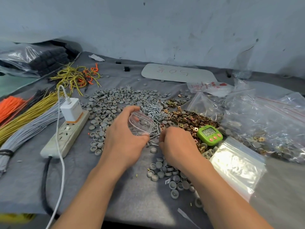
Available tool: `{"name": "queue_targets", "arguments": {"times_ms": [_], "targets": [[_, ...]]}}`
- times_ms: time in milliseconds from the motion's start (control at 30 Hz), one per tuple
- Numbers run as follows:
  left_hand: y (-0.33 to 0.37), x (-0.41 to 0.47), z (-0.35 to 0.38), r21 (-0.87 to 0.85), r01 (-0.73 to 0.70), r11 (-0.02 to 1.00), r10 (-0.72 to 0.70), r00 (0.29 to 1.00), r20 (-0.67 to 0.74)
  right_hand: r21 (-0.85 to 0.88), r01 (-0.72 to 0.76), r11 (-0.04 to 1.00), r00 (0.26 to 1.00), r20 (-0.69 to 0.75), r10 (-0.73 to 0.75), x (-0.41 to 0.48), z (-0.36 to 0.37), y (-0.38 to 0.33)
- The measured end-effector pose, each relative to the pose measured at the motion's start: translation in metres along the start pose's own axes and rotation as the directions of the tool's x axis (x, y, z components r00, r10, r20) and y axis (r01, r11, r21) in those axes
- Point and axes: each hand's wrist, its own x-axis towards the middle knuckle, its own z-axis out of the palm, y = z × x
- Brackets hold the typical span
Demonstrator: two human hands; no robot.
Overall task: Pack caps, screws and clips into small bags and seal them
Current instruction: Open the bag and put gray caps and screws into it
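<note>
Screws [153, 111] lay in a silvery heap at the middle of the desk [140, 200], which was covered with grey cloth. A broad spread of grey caps [115, 101] lay to their left and behind, and brass-coloured clips [189, 118] were heaped just to their right. From my station I saw the left hand [125, 139] curled round a small clear bag [140, 124], thumb on the near side and fingers over the far edge, with the bag's red-lined mouth turned toward the screws. A few grey caps showed through the plastic. The bag sat over the near-left edge of the screw heap. The right hand [178, 144] was knuckles-up just beside it, fingers curled down onto the nearest screws, and I could not tell whether they pinched one or merely touched. The nearer caps [165, 172] made a smaller cluster by the right wrist. A green timer [209, 134] stood among the clips, just right of that hand, and a stack of empty zip bags [236, 166] lay near it, toward me. Larger clear bags [267, 119] were piled further right. On the left I noted a power strip [66, 134] with a white charger [71, 109] plugged in, and beyond it bundles of yellow wires [24, 119], grey wires [33, 128] and orange wires [9, 106].
</note>
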Motion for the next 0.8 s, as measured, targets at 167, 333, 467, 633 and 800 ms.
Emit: {"name": "queue_targets", "arguments": {"times_ms": [167, 333, 467, 633, 800], "targets": [[0.0, -0.001, -0.001, 0.012, 0.011, 1.0, -0.011, 1.0, 0.017, 0.013, -0.037, 0.999, 0.995, -0.094, 0.038, 0.001, -0.008, 0.011], [0.0, -0.001, -0.001, 0.02, 0.021, 1.0, -0.021, 1.0, 0.021, 0.014, -0.001, 1.0, 1.0, -0.017, 0.001, -0.003, -0.006, 0.005], [0.0, -0.002, -0.001, 0.02, 0.018, 1.0, -0.019, 0.999, 0.031, -0.05, 0.013, 0.999, 1.0, 0.002, -0.013, -0.001, -0.001, 0.001], [0.001, -0.002, -0.002, 0.028, 0.022, 0.999, -0.023, 0.999, 0.047, 0.026, -0.078, 0.997, 0.995, -0.067, 0.08, 0.0, -0.013, 0.009], [0.002, -0.003, -0.001, 0.072, 0.012, 0.997, -0.018, 0.996, 0.088, 0.403, 0.102, 0.91, 0.967, -0.254, 0.004, -0.005, -0.027, 0.015]]}}
